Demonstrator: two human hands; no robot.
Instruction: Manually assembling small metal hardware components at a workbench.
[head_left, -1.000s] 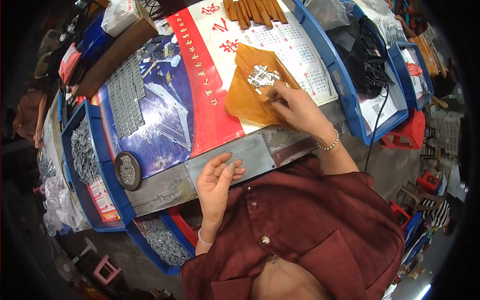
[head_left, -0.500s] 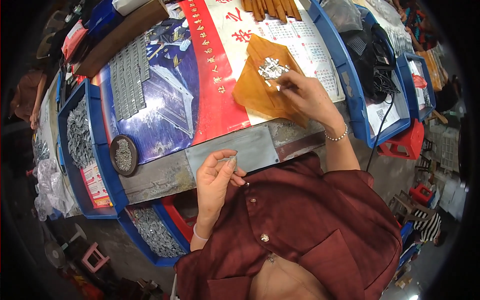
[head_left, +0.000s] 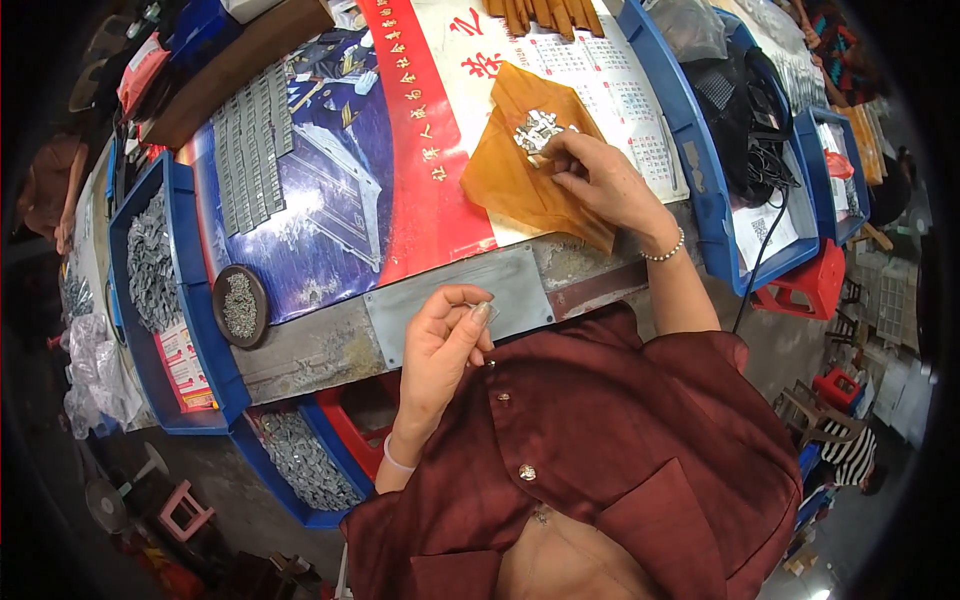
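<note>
Both hands at the bench edge: left pinching a small part, right picking at a pile of parts.

The part in the left hand is mostly hidden between thumb and forefinger; its kind cannot be made out. The left hand is closed on it, just above the grey plate at the bench's near edge, with bare plate on both sides. The right hand lies farther in, fingertips bunched on the pile of small bright parts on the amber sheet; whether it grips one cannot be told. Left of the left hand sits a round dish. A blue bin borders the right hand's outer side.
</note>
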